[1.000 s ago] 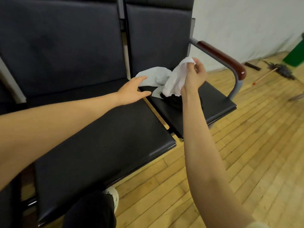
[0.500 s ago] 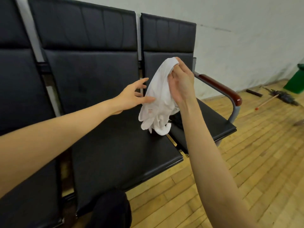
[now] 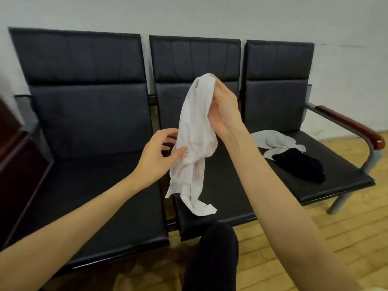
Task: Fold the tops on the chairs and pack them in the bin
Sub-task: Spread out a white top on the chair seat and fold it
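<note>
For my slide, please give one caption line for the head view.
Right hand holds up a white top, left hand pinching its side, above black chairs.

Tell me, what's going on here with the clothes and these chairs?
A person is sorting tops on a row of black chairs. The right hand grips a white top by its upper end, so it hangs bunched above the middle seat. The left hand pinches its side lower down. It is not folded yet. A pale top and a black top lie crumpled on the right seat. No bin is in view.
</note>
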